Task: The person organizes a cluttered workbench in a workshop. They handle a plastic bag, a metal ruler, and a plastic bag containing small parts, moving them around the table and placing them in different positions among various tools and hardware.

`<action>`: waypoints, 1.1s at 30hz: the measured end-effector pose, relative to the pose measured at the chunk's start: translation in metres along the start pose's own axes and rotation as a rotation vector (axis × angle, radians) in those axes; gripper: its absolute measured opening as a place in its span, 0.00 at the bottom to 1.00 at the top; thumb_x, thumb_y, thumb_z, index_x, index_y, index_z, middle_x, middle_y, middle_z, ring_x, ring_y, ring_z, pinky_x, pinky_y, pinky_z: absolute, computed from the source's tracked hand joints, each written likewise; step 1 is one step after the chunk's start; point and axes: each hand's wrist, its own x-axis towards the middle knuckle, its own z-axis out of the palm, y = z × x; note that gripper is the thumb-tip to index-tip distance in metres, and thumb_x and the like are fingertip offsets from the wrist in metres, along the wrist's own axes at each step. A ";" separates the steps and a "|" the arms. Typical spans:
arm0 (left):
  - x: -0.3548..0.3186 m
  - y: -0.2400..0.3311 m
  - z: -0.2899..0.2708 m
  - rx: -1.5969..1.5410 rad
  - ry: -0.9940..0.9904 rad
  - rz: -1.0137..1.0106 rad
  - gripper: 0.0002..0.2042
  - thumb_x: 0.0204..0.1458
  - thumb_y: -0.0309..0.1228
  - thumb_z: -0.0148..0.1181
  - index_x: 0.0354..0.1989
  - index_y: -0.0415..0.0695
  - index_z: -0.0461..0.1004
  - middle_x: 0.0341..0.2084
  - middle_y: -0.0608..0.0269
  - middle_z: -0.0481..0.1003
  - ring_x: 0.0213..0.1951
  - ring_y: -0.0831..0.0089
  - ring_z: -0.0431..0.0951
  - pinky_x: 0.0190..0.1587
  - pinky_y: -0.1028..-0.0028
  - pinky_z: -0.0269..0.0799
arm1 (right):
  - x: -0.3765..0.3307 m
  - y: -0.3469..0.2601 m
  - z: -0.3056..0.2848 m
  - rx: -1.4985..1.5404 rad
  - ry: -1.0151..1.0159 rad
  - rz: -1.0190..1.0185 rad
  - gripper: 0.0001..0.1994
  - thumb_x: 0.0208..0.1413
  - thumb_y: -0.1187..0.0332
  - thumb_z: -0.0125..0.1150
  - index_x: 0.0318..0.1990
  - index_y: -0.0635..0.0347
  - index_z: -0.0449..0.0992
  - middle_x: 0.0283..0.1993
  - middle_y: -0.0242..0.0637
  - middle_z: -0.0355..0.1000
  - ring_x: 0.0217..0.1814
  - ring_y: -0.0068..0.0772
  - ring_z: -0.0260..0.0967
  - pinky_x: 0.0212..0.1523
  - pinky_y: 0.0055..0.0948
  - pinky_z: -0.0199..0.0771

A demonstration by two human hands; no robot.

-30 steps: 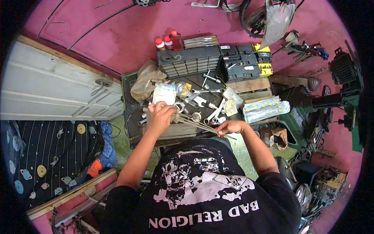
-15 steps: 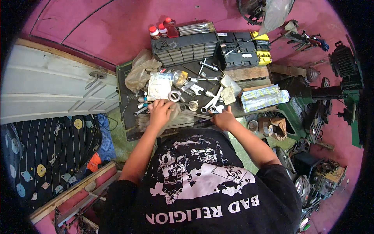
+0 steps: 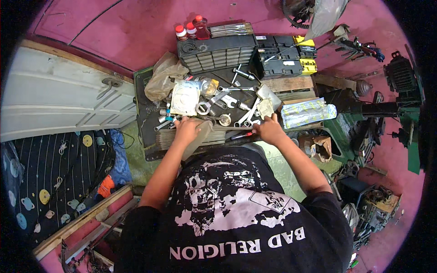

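Note:
My left hand (image 3: 186, 130) is at the front left of the cluttered workbench, its fingers bent over a dull grey-brown flat piece (image 3: 200, 137) with a rounded edge. I cannot tell what kind of piece it is. My right hand (image 3: 269, 130) is at the bench's front right, fingers drawn together. A thin pale strip (image 3: 232, 128) runs between the two hands; whether the right fingers grip it is hidden. Close to the right fingertips lies a red-and-black handled tool (image 3: 240, 136). Beyond the hands are a combination wrench (image 3: 236, 89), a large ring wrench (image 3: 203, 108) and open-ended wrenches (image 3: 249, 113).
A small-drawer cabinet (image 3: 218, 57) stands at the back, red-capped bottles (image 3: 191, 31) on top. Black and yellow cases (image 3: 282, 59) are beside it. A foil-like packet (image 3: 308, 113) lies on the right, a plastic bag (image 3: 165, 79) on the left. A white door (image 3: 63, 91) is at far left.
My right hand has moved slightly up and to the right, uncovering the red part of the handled tool. My left hand has shifted slightly, and more of the grey-brown piece shows.

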 end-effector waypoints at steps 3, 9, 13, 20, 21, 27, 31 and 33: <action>-0.001 -0.015 0.001 -0.033 0.044 0.098 0.10 0.49 0.31 0.65 0.40 0.55 0.84 0.39 0.67 0.81 0.47 0.64 0.73 0.50 0.57 0.55 | -0.007 0.008 -0.023 0.034 -0.045 -0.014 0.14 0.64 0.52 0.49 0.42 0.44 0.81 0.32 0.34 0.79 0.52 0.42 0.70 0.58 0.52 0.52; -0.005 -0.012 -0.013 -0.082 0.077 0.105 0.08 0.49 0.32 0.65 0.38 0.55 0.84 0.36 0.67 0.81 0.45 0.65 0.74 0.48 0.58 0.55 | -0.009 0.017 -0.031 0.058 0.047 -0.121 0.13 0.63 0.52 0.52 0.40 0.45 0.80 0.29 0.33 0.77 0.50 0.40 0.69 0.56 0.51 0.53; -0.009 -0.011 -0.029 0.033 0.061 0.091 0.07 0.50 0.33 0.65 0.37 0.55 0.83 0.36 0.68 0.81 0.45 0.67 0.74 0.48 0.59 0.54 | -0.014 0.023 -0.039 0.114 0.091 -0.104 0.14 0.62 0.52 0.52 0.39 0.45 0.80 0.28 0.35 0.76 0.48 0.40 0.69 0.54 0.52 0.54; -0.015 -0.016 -0.034 -0.087 0.162 0.164 0.07 0.50 0.36 0.66 0.37 0.55 0.83 0.34 0.72 0.80 0.44 0.70 0.73 0.48 0.62 0.54 | -0.014 0.021 -0.033 0.122 0.111 -0.124 0.14 0.62 0.52 0.53 0.39 0.46 0.81 0.28 0.34 0.76 0.46 0.40 0.70 0.54 0.52 0.54; -0.015 -0.015 -0.033 -0.116 0.175 0.185 0.07 0.50 0.37 0.66 0.37 0.55 0.83 0.34 0.72 0.80 0.44 0.70 0.73 0.48 0.63 0.54 | -0.012 0.016 -0.035 0.111 0.107 -0.125 0.14 0.62 0.52 0.53 0.39 0.47 0.81 0.28 0.34 0.76 0.46 0.40 0.70 0.54 0.52 0.54; -0.017 0.000 -0.044 -0.041 0.174 0.168 0.07 0.50 0.36 0.65 0.37 0.54 0.82 0.35 0.71 0.81 0.46 0.69 0.72 0.50 0.61 0.54 | -0.008 0.004 -0.035 0.115 0.178 -0.142 0.14 0.62 0.52 0.53 0.35 0.49 0.80 0.24 0.34 0.73 0.43 0.39 0.69 0.54 0.51 0.54; -0.018 -0.012 -0.035 0.084 0.260 0.167 0.07 0.49 0.33 0.65 0.37 0.53 0.82 0.36 0.70 0.80 0.47 0.68 0.72 0.50 0.60 0.54 | -0.012 0.004 -0.044 0.194 0.105 -0.115 0.15 0.64 0.51 0.51 0.38 0.48 0.80 0.26 0.36 0.75 0.46 0.41 0.69 0.55 0.52 0.52; -0.020 -0.015 -0.037 0.098 0.283 0.161 0.08 0.48 0.31 0.65 0.38 0.52 0.82 0.36 0.70 0.79 0.47 0.67 0.71 0.50 0.60 0.54 | -0.015 0.002 -0.047 0.226 0.060 -0.095 0.16 0.64 0.51 0.49 0.40 0.47 0.81 0.29 0.37 0.76 0.48 0.42 0.70 0.56 0.53 0.51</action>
